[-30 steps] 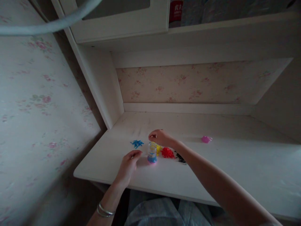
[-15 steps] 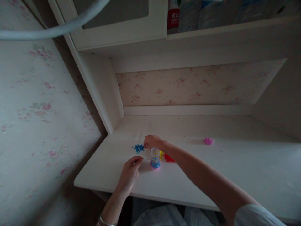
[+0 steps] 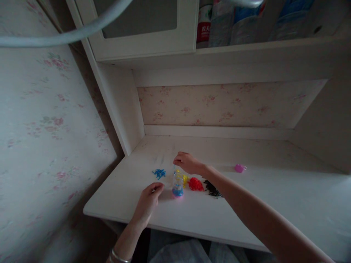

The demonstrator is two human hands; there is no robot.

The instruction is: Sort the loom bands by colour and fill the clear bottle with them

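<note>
A small clear jar (image 3: pixel 177 183) with blue pieces at its bottom and a pink base stands on the white desk (image 3: pixel 246 208). My right hand (image 3: pixel 185 162) hovers just above the jar's mouth, fingers pinched on a small blue piece. My left hand (image 3: pixel 148 199) rests on the desk left of the jar, fingers curled loosely; whether it holds anything is hidden. A small pile of blue pieces (image 3: pixel 159 173) lies to the left. Yellow pieces (image 3: pixel 185 178), red pieces (image 3: pixel 195 184) and black pieces (image 3: pixel 213 189) lie right of the jar.
A pink lid (image 3: pixel 240 168) lies further right on the desk. A floral wall closes the left side and the back. A white cabinet door (image 3: pixel 142 33) and a shelf with bottles (image 3: pixel 219 22) hang overhead. The desk's front edge runs near my lap.
My right hand went left to the blue pile, then came back over the jar's mouth with its fingers pinched. My left hand stayed beside the jar.
</note>
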